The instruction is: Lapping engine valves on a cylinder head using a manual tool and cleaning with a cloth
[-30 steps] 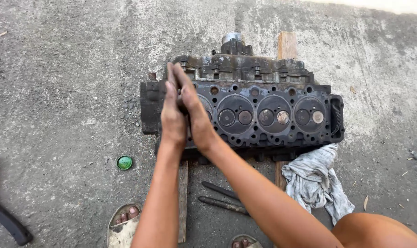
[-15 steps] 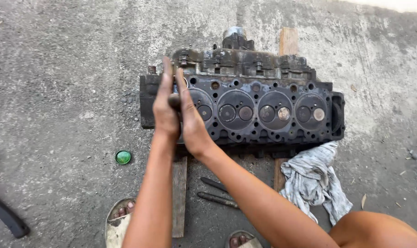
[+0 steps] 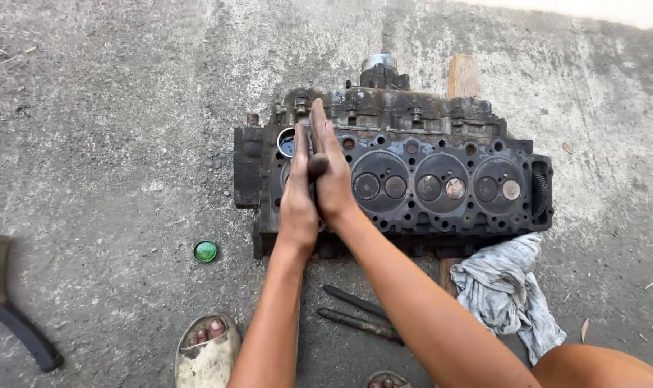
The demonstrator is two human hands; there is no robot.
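Dark wood shows as a rounded knob between the two palms: it is the top of a stick-like tool (image 3: 318, 166), pressed between the left hand (image 3: 298, 192) and the right hand (image 3: 333, 172), which stand flat against each other with the fingers stretched straight and pointing away from the person. The fingers are not curled around the tool; only the palms squeeze it. The lower end of the tool is hidden behind the hands, so I cannot tell what it touches. Under the hands lies a cylinder head (image 3: 394, 172), black and greasy, with rust in places, resting on the concrete floor (image 3: 111, 108). Its face is turned up and shows round chambers, each with two valves (image 3: 456, 188); the hands cover the leftmost chamber. A wooden plank (image 3: 463, 74) comes out from behind the head at the far side. Just beside its near right corner lies a crumpled grey rag (image 3: 509, 287). Near the forearms two dark metal rods (image 3: 355, 312) lie on the floor. A small green round cap (image 3: 205, 251) lies to the left, well apart from the head. One foot in a worn sandal (image 3: 208, 352) is at the bottom edge, and a dark curved piece (image 3: 17, 323) lies far left.
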